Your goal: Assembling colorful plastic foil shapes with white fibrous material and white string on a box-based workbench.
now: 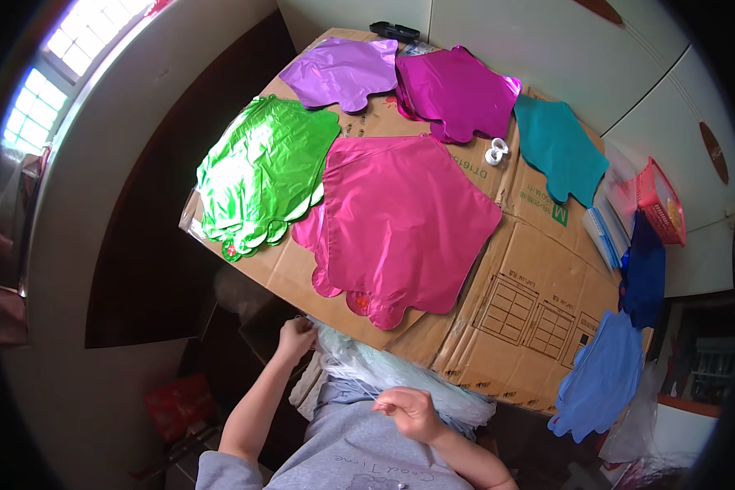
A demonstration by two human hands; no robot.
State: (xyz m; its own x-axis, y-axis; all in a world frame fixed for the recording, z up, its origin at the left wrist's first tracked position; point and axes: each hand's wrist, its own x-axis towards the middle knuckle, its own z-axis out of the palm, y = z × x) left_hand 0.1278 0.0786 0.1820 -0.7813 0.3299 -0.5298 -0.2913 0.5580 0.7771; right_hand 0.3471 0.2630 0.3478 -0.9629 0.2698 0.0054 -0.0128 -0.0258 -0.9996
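At the cardboard's near edge, my left hand (298,336) is closed in a pinch beside a translucent pale plastic bag (392,369); what its fingers hold is too small to make out. My right hand (408,412) is curled closed over my lap, with a thin pale strand (367,391) running from its fingertips toward the bag. The bag lies bunched across my lap. Nearest to both hands on the cardboard is a stack of flat pink foil balloons (408,224) with scalloped ends. Left of it are shiny green foil balloons (261,171), also flat.
Cardboard (523,278) covers the work surface. Lilac (343,72), magenta (461,94), teal (559,147), navy (643,265) and light blue (603,371) flat foil pieces lie around it. Two small white rolls (496,152) sit near the middle. A red plastic basket (660,202) stands at right.
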